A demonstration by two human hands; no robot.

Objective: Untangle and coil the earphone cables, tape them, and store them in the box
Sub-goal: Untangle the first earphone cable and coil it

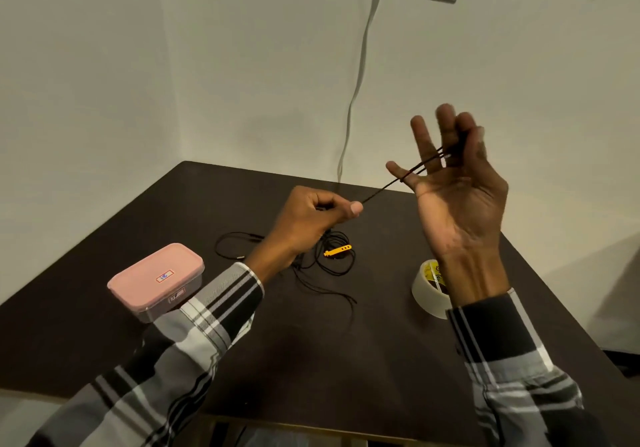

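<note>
Thin black cable [391, 183] taut: left hand [311, 218] pinches one end, loops wrap open right hand's [457, 197] spread fingers [420, 134].

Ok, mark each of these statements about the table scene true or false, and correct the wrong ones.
1. The pink-lidded plastic box is closed. True.
2. The thin black earphone cable runs taut between both hands. True: the left hand pinches one end and the right hand has it wound across its raised fingers.
3. The roll of clear tape sits on top of the box. False: it stands on the dark table, beside the right wrist.
4. All the cable is already coiled. False: loose black loops lie on the table.
5. The small yellow clip lies among those loops. True.
</note>
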